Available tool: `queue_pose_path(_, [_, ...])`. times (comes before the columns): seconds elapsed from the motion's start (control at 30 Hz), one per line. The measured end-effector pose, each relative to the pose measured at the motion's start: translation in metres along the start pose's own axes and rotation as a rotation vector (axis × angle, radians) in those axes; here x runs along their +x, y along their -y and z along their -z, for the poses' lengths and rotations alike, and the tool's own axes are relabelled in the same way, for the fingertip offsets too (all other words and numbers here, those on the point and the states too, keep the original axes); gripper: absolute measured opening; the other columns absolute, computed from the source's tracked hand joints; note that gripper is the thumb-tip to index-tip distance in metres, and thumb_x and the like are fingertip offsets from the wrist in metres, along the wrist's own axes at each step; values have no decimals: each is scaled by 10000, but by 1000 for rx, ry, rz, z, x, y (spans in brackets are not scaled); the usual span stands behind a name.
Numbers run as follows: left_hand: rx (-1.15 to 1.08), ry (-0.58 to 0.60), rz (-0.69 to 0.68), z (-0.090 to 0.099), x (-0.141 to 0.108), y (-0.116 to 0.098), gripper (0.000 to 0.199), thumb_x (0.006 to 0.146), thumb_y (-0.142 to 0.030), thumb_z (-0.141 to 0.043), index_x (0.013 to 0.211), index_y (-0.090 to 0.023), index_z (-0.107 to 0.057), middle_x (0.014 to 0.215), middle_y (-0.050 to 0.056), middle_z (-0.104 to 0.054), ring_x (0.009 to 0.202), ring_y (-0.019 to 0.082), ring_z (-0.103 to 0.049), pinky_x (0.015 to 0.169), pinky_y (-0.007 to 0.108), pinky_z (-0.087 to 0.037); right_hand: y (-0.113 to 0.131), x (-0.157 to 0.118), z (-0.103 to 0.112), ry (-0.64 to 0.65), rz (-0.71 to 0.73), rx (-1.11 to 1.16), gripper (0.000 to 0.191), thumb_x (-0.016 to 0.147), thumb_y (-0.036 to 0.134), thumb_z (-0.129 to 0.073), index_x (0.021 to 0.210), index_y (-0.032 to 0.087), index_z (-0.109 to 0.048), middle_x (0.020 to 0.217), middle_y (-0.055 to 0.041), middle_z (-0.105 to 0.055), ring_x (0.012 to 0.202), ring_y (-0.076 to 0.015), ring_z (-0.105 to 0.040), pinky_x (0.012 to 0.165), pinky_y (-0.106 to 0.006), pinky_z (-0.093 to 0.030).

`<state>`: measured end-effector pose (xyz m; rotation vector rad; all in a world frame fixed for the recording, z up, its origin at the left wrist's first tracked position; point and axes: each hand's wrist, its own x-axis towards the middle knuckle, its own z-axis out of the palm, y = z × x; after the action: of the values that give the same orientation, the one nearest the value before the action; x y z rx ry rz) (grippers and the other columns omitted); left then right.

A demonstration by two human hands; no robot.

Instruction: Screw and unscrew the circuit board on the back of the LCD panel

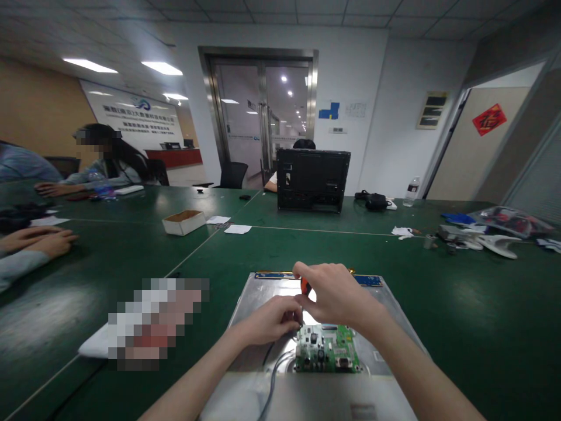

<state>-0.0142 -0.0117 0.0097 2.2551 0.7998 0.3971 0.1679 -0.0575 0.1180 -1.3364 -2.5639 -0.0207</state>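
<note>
A silver metal panel (pixel 263 287) lies on the green table, with a blue circuit strip (pixel 368 280) along its far edge. On the panel sits a green circuit board (pixel 335 349). My right hand (pixel 335 289) grips an orange-handled screwdriver (pixel 305 286), held upright above the board's far left corner. Fingers of my left hand (pixel 280 316) are pinched together at the tool's lower end, close to that corner; anything between them is hidden. A grey cable (pixel 272 383) runs from the board's left side toward the near edge.
A white box (pixel 184 223) and papers (pixel 238 229) lie beyond the panel. Farther back stands a black monitor housing (pixel 312 180). Metal parts and plastic bags (pixel 517 221) are at the right. People sit at the left; another person's hands (pixel 48 240) rest on the table.
</note>
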Motion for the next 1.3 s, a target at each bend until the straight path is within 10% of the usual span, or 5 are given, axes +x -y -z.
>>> queue_pose_path(1.3, [35,-17,5,-1,-1,-2,119,750,-64,-559,788,-150,-633,762,12,-629,702,151,-552,641,232,-408,0,4,-3,-9,-66,-103,179,863,365,-546,969,226,-508,808,-29,-689,712,-207,-634,549,-273,-292])
